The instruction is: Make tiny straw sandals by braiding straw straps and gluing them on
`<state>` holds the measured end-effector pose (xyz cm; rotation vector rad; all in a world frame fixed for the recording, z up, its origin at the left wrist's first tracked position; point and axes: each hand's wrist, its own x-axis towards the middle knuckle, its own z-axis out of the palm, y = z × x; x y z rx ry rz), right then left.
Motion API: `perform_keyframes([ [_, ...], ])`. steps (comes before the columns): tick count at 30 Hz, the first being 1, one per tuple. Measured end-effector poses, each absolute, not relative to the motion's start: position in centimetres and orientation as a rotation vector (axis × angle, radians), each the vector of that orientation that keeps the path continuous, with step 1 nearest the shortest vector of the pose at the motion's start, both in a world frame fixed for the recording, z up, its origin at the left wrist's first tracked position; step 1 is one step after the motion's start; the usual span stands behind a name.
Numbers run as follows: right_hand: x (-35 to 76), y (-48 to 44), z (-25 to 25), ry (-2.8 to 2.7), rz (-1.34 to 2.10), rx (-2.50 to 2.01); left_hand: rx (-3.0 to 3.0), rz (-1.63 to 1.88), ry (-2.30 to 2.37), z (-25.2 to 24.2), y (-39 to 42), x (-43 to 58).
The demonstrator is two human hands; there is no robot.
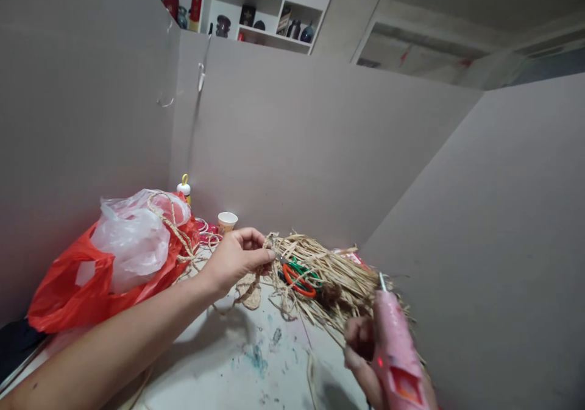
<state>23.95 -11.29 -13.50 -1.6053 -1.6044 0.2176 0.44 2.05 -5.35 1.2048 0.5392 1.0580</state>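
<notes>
My left hand reaches over the table with thumb and fingers pinched on a piece of straw braid. Just below that hand is a flat, woven straw piece; whether it joins the braid I cannot tell. At the lower right, my right hand is wrapped round a pink hot glue gun. Its metal nozzle points up and a small red light glows on its side. Between the hands, orange-handled scissors and a green-handled tool lie against a bundle of dry straw.
Red and white plastic bags fill the left side, with a long straw braid draped over them. Behind stand a paper cup and a white-capped bottle. Grey partitions enclose the paint-stained white table.
</notes>
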Motion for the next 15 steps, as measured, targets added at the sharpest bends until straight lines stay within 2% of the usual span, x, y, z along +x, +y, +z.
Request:
perform_keyframes([
  [5,18.4,-10.1,-10.9,-1.295,0.660,-1.331,1.095,1.029,0.496,-5.7,0.5,1.3],
  [15,16.0,-8.4,-10.6,-1.062,0.799,-1.211,1.130,0.950,0.526,-5.8,-0.6,1.9],
])
